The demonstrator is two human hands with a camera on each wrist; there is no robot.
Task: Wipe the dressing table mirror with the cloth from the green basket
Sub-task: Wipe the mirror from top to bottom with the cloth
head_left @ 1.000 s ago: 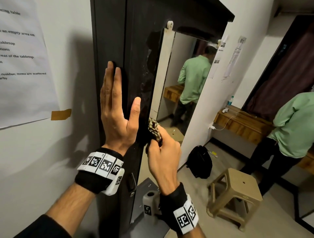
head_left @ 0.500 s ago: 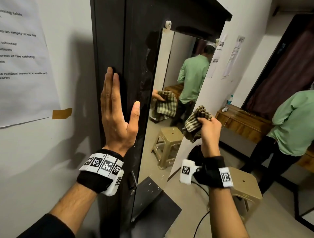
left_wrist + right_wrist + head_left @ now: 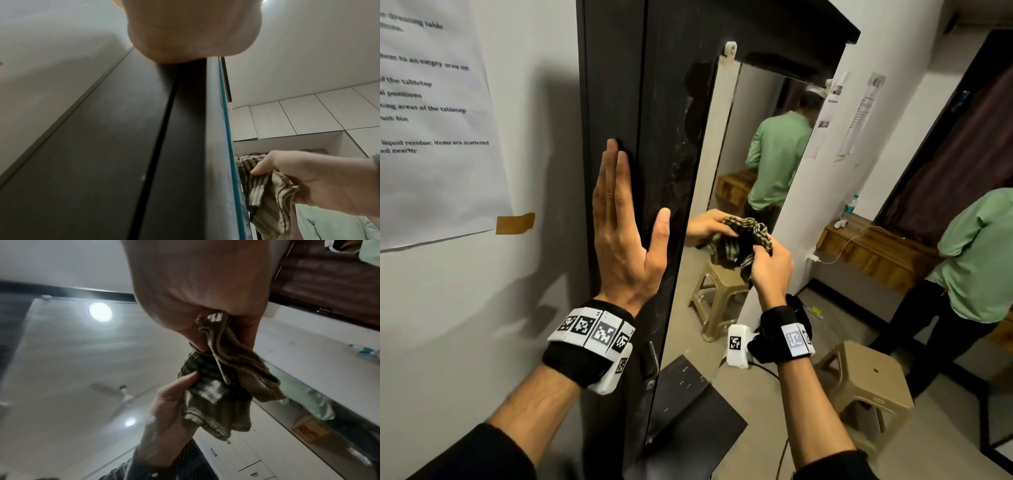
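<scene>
The dressing table mirror (image 3: 736, 144) is a tall pane fixed to a dark wooden unit (image 3: 671, 102). My right hand (image 3: 760, 246) grips a bunched green-and-cream striped cloth (image 3: 758, 233) and holds it against the glass at mid height, near the mirror's right edge. The hand and cloth are reflected just to their left. In the right wrist view the cloth (image 3: 226, 369) hangs from my fingers onto the mirror (image 3: 82, 353). My left hand (image 3: 619, 205) lies flat, fingers straight, on the unit's dark side panel. The left wrist view shows the cloth (image 3: 263, 186) beyond the mirror's edge.
A beige plastic stool (image 3: 859, 377) stands on the floor to the right. A person in a green shirt (image 3: 979, 257) stands by a wooden shelf (image 3: 866, 250). A printed sheet (image 3: 431, 120) is taped to the wall on the left. The dark tabletop (image 3: 688, 411) juts out below the mirror.
My right hand swept the cloth from the mirror's left edge out past its right edge, then came back left onto the glass. The left hand stayed flat on the panel.
</scene>
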